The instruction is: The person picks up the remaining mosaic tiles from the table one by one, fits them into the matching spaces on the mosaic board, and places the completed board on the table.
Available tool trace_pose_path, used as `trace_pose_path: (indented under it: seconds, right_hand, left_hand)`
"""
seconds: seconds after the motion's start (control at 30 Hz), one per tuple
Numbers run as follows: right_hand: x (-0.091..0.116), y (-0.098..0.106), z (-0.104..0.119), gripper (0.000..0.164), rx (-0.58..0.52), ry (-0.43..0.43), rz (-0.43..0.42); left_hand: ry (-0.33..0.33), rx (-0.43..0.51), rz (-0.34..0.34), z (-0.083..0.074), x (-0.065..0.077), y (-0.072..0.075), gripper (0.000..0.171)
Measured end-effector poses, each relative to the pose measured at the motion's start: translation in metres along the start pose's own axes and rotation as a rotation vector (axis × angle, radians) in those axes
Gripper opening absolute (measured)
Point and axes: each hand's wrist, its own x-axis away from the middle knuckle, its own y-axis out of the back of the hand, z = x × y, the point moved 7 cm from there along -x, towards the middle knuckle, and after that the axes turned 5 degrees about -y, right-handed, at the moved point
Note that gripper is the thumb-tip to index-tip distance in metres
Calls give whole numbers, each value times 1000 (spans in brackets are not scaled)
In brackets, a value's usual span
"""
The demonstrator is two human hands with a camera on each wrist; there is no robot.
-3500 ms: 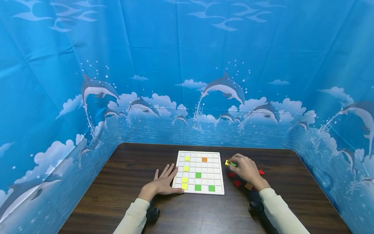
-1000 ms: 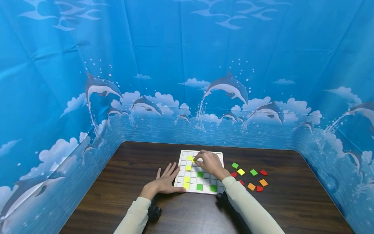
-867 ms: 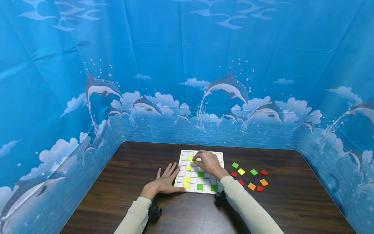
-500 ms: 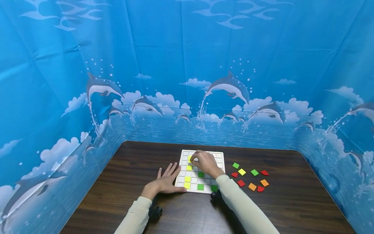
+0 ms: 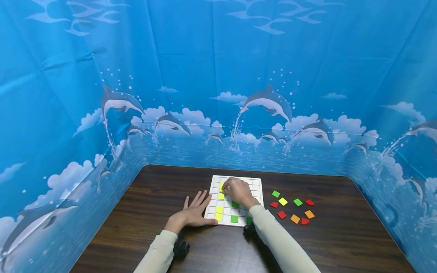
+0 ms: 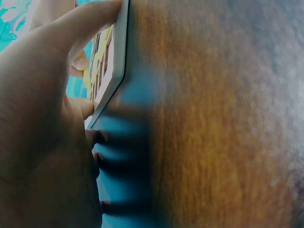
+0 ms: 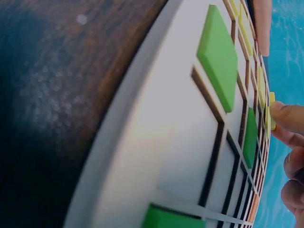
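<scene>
The right hand (image 5: 239,190) has the yellow tile (image 7: 272,98) pinched between thumb and index finger, the other fingers curled in. The tile is at the far left part of the white grid board (image 5: 255,187), at the fingertips' left, close to the column of yellow tiles (image 5: 219,209) that runs from near to far. The tile looks square, so no long axis governs it; what matters, I judge, is its edges lining up with the grid. In the right wrist view it stands proud of the board's face; whether its lower edge touches a cell, and which cell, I cannot tell behind the fingers.

The left hand (image 5: 190,215) is spread wide and holds no tile: its fingers fan out along the board's left edge, and its thumb rests at the near left corner, seemingly to steady it. It lies left of the pinched tile and nearer the person, so the right hand is the closer one. The right forearm reaches in from the near right, across the board, hiding some cells.

On the worktop (image 5: 153,193), well to the right of the board, lie loose pieces: green tiles (image 5: 298,202), a second yellow tile (image 5: 283,201), orange tiles (image 5: 295,218) and red pieces (image 5: 281,215).
</scene>
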Motion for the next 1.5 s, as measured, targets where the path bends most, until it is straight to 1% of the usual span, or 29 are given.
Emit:
trace_pose_path:
  seconds: [0.1, 0.17, 0.27, 0.37, 0.5, 0.6, 0.8, 0.93, 1.07, 1.27, 1.4, 1.5]
  right_hand:
    - [0, -3, -1, 6, 5, 2, 15]
    - [1, -5, -1, 7, -8, 0, 32]
    - [2, -6, -1, 9, -30, -4, 64]
    - [3, -6, 0, 10, -39, 11, 88]
    - [3, -5, 0, 12, -23, 25, 116]
    - [3, -6, 0, 15, -8, 15, 143]
    - [4, -7, -1, 17, 24, 14, 165]
    - [7, -5, 0, 15, 37, 46, 152]
    - [9, 1, 2, 13, 24, 67, 121]
    - [12, 9, 1, 13, 13, 61, 95]
    - [14, 14, 0, 11, 8, 49, 90]
    - [17, 19, -2, 8, 3, 47, 69]
  left_hand:
    - [4, 22, 11, -6, 4, 3, 121]
    - [-4, 27, 7, -6, 4, 3, 121]
    - [-17, 39, -4, -2, 2, -1, 121]
    - [-16, 35, -15, 3, 0, -4, 122]
    - [-9, 19, -23, 9, -5, -8, 122]
    - [-9, 7, -19, 14, -8, -10, 122]
    - [-8, 0, -22, 17, -9, -11, 122]
    - [0, 12, -18, 14, -8, -11, 124]
    - [15, -14, -9, 19, -11, -14, 124]
    - [34, -40, -8, 27, -17, -19, 125]
    - [31, -40, -12, 27, -17, -19, 123]
    - [33, -48, -8, 27, -17, -19, 124]
